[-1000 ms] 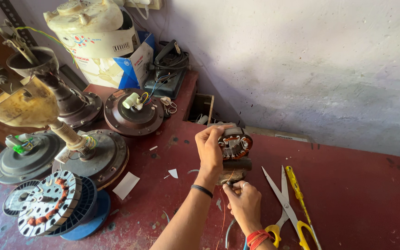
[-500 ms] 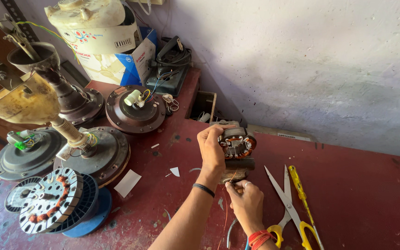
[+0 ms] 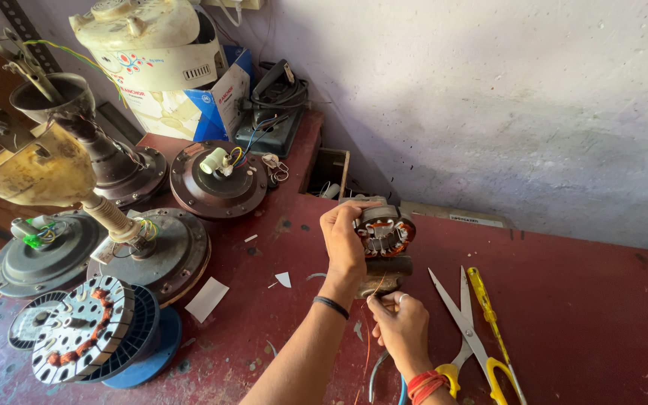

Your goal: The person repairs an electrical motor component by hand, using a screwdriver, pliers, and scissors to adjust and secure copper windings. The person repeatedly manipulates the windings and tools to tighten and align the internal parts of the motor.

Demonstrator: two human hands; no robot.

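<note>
- Far out to the left of the left hand, a wound stator disc point(image 3: 76, 330) lies on top of a blue spool point(image 3: 140, 356), copper coils showing in its slots.
- Closer in on that side, three dark ceiling-fan motor housings point(image 3: 170, 251) sit on the red tabletop point(image 3: 579, 322), two with down-rods standing up out of them, and scraps of white paper point(image 3: 206, 298) lie about.
- The left hand point(image 3: 344, 241) is wrapped around a small motor stator point(image 3: 384, 232), thumb on the near side and fingers over the top, holding it up off the tabletop with the windings facing the camera.
- By the look of it, that stator is a dense steel stack, heavy for its size and stiff; the copper coils are the delicate part, so the bare outer frame is the safe place to take hold.
- Just below it, the right hand point(image 3: 400, 324) is pinched narrow on a thin copper wire point(image 3: 373, 289) that runs up toward the stator; the wire will likely be springy and easy to kink.
- Right of the right hand, scissors point(image 3: 463, 326) with yellow handles lie open, and a yellow screwdriver point(image 3: 485, 300) lies just beside them.
</note>
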